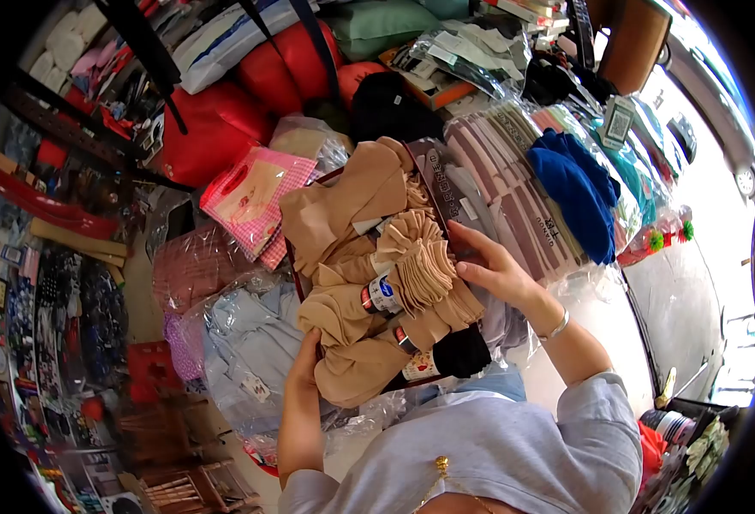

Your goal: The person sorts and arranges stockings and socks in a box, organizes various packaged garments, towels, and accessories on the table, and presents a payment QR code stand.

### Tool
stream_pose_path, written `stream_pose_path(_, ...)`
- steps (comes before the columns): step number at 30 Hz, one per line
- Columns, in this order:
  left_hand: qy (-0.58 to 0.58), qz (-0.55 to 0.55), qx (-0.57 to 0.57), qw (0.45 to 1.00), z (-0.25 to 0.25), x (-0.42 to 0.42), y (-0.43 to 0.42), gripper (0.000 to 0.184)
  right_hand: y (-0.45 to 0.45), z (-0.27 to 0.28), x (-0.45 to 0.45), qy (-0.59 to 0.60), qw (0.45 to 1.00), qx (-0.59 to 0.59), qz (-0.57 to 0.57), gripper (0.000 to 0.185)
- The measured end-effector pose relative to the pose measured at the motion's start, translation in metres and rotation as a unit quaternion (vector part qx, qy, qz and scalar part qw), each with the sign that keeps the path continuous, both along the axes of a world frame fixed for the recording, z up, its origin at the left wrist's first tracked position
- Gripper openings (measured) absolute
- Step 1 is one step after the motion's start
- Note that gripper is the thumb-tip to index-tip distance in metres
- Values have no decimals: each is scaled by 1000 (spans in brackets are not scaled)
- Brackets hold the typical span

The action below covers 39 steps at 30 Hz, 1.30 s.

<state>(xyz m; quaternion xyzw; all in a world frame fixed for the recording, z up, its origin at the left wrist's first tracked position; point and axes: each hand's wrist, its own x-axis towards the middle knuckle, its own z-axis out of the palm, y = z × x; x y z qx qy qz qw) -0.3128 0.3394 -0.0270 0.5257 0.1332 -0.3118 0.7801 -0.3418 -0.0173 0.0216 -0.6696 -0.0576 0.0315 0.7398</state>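
A shallow box with a dark red rim point(294, 272) lies before me, heaped with tan socks point(343, 201). Several bundles are wrapped in paper bands, one with a blue-and-white label point(383, 294). A black sock bundle point(463, 351) sits at the box's near right corner. My right hand point(499, 267) grips the box's right side, thumb beside the socks and fingers over the edge. At the near left side, my left hand point(306, 367) is closed on the box, its fingers mostly hidden by the box and socks.
Striped packaged textiles point(514, 193) and blue gloves point(574, 193) lie to the right. A pink checked package point(262, 197) and bagged light-blue clothing point(253, 343) are on the left. Red bags point(214, 128) and a black cap-like item point(394, 107) stand behind. Crowded shelves line the far left.
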Motion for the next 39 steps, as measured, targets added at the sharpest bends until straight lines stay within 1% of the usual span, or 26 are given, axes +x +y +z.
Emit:
stream_pose_path(2,48,-9,-89,995,10,10,-7,57,2,0,1,-6,1000,5,-20,71)
stream_pose_path(3,50,-18,-86,995,18,7,-15,57,2,1,1,-15,999,4,-29,70)
stream_pose_path(4,22,34,-80,996,26,-1,-24,56,1,7,0,-7,999,43,-32,64)
stream_pose_path(5,-7,88,-74,993,30,-5,-30,55,-4,6,-1,-5,998,44,-35,64)
stream_pose_path(6,-6,87,-73,993,20,-5,-26,55,-11,4,-2,-3,995,97,-32,62)
stream_pose_path(7,-37,106,-48,993,7,-4,-20,54,-19,1,-4,-2,988,149,-28,60)
stream_pose_path(8,-68,126,-23,989,-5,-2,-15,54,-31,2,-6,14,986,164,-33,56)
stream_pose_path(9,-66,133,-24,989,-1,-2,-21,54,-42,1,-10,16,986,163,-27,56)
stream_pose_path(11,-153,153,-69,974,14,3,-41,54,-68,0,-12,10,980,190,-57,52)
stream_pose_path(12,-165,170,-84,968,21,7,-52,51,-80,0,-14,-9,981,180,-70,50)
stream_pose_path(13,-169,179,-83,966,32,13,-66,51,-90,5,-17,-30,978,197,-69,49)
stream_pose_path(15,-198,243,-79,946,51,31,-101,50,-107,5,-26,-38,972,222,-68,47)
stream_pose_path(17,-248,228,-119,934,55,61,-131,49,-121,1,-31,-42,966,253,-41,45)
stream_pose_path(19,-274,253,-116,921,58,93,-163,49,-133,0,-38,-21,967,253,-21,43)
stream_pose_path(21,-220,277,-208,912,67,128,-205,50,-145,-2,-43,-7,966,258,7,40)
stream_pose_path(23,-216,279,-277,894,58,172,-245,50,-158,-2,-46,-2,962,271,13,37)
stream_pose_path(25,-215,317,-305,872,57,203,-298,47,-171,-2,-49,7,960,282,3,36)
stream_pose_path(27,-197,297,-348,867,36,238,-335,39,-181,-8,-52,17,954,298,25,36)
stream_pose_path(29,-150,313,-316,883,-3,280,-364,32,-188,-17,-53,23,948,314,53,36)
stream_pose_path(30,-80,356,-239,900,-17,299,-376,31,-190,-18,-52,22,943,326,61,36)
stream_pose_path(33,9,382,-145,913,-20,300,-385,35,-193,-18,-47,33,942,325,79,36)
stream_pose_path(35,-31,293,-121,948,-12,292,-384,35,-195,-22,-44,41,938,331,95,37)
stream_pose_path(37,-25,285,-138,948,2,284,-385,34,-197,-27,-42,50,929,346,118,39)
stream_pose_path(39,-22,237,-181,954,12,278,-382,34,-200,-25,-39,52,924,353,135,40)
